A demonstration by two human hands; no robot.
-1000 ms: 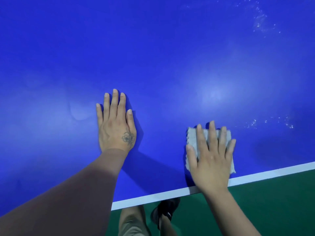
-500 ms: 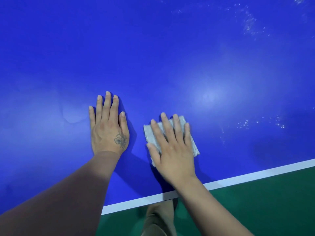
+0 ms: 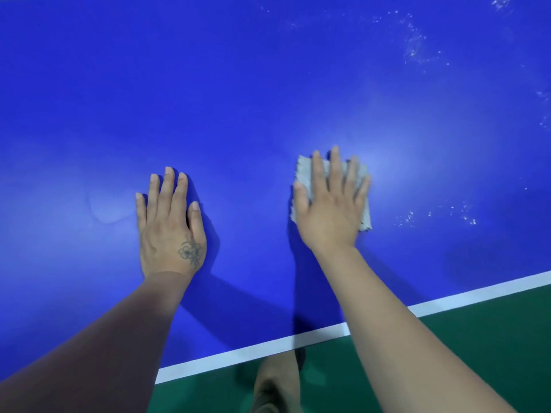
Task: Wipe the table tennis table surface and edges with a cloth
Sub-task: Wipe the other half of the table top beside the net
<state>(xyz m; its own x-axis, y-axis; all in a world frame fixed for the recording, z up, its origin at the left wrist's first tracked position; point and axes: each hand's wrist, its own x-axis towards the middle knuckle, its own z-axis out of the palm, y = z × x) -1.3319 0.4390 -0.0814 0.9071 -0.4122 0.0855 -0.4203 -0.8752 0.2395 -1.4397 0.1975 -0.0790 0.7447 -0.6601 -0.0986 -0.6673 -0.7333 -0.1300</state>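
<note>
Head view shows a small grey cloth point(image 3: 362, 189) lying flat on the blue surface point(image 3: 268, 84) of the table tennis table, a bit right of the middle. Most of the cloth is hidden; its left edge and right side peek out.

On top of it lies the right hand point(image 3: 329, 210), palm down. Its fingers point(image 3: 335, 171) are straight and spread a little apart, and they press the cloth onto the blue top. They do not curl around it. The bare right arm comes in from the near right corner.

To the left, well apart from the cloth, the left hand point(image 3: 170, 228) rests flat on the surface with nothing under it. Its fingers are straight and close together, with the thumb out to the right. A small flower tattoo point(image 3: 189, 252) sits on the back of this hand near the wrist.

A white line point(image 3: 477, 295) runs along the near edge of the table. Past that edge is a green floor point(image 3: 447, 353), and part of the person's leg point(image 3: 275, 380) shows there. White specks point(image 3: 435, 216) dot the blue top to the right of the cloth, and more point(image 3: 417, 40) lie in the far right corner.
</note>
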